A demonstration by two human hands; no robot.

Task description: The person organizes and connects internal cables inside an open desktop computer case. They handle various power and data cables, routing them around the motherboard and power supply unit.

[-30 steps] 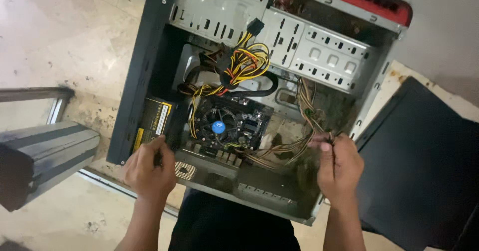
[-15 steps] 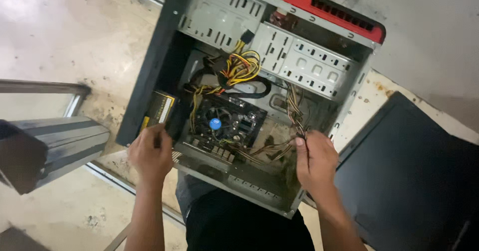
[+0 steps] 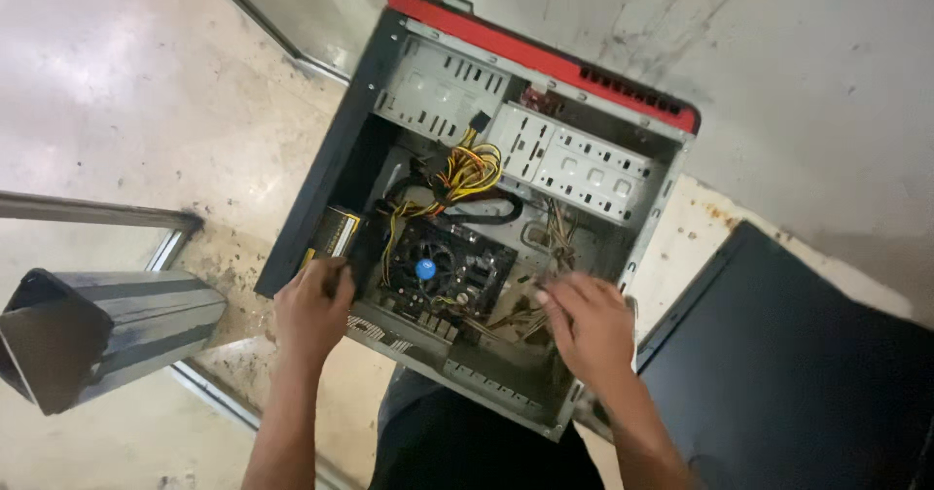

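floor [image 3: 126, 91]: pale polished stone from where I'm watching, glare top left, dirt specks
threshold [image 3: 219, 256]: grimy, stained
metal beam [image 3: 107, 329]: grey, hollow, lying left
dark panel [image 3: 808, 373]: flat, right
frame [image 3: 272, 28]: metal, top

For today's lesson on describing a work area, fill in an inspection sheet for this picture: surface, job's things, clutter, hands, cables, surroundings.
Surface: pale, stained concrete floor, dirt marks near the case.
Job's things: open computer case with red front edge, lying on its side; cooler fan with blue centre on the board; empty metal drive bays.
Clutter: nothing seen loose on the floor.
Hands: left hand on the case's near left edge by the power supply; right hand inside, fingers at the thin wires.
Cables: yellow, black and red bundle above the fan; thin wires at right.
Surroundings: dark flat panel at right; grey metal profile at left.
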